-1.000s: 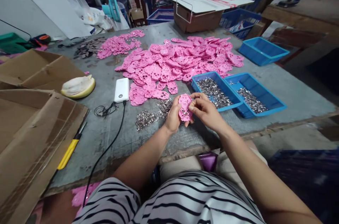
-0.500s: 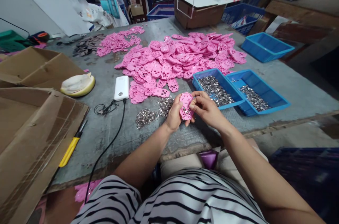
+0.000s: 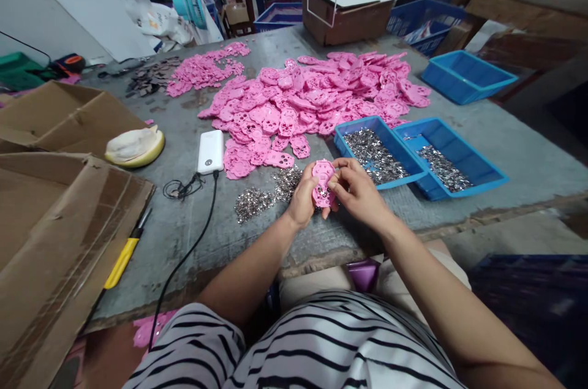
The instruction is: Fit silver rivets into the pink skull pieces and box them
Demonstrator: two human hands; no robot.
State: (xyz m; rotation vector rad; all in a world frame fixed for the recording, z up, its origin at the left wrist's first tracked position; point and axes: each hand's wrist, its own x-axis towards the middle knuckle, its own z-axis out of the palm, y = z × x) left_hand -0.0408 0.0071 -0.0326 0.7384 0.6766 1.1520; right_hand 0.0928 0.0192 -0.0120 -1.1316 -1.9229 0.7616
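Note:
My left hand [image 3: 303, 196] is closed around a pink plastic plate [image 3: 323, 176] with cut-out holes, held upright over the near side of the table. Against the plate's right edge, my right hand [image 3: 356, 188] has its thumb and forefinger pinched together; what sits between them is too small to make out. Small shiny metal pieces [image 3: 252, 204] lie in a heap left of my hands. Beyond them spreads a large pile of similar pink plates [image 3: 294, 98]. Just right of my right hand stands a blue tray [image 3: 404, 181] of metal pieces.
A second blue tray [image 3: 482, 184] with metal parts overlaps the first, and another blue tray [image 3: 468, 79] sits farther back. On the left are a white power bank [image 3: 211, 152] with a cable, a fruit rind [image 3: 135, 147], cardboard boxes [image 3: 68, 211] and a yellow-handled tool [image 3: 122, 263].
Both hands stay at the plate, with barely any shift of the right fingers. The camera view has tilted slightly.

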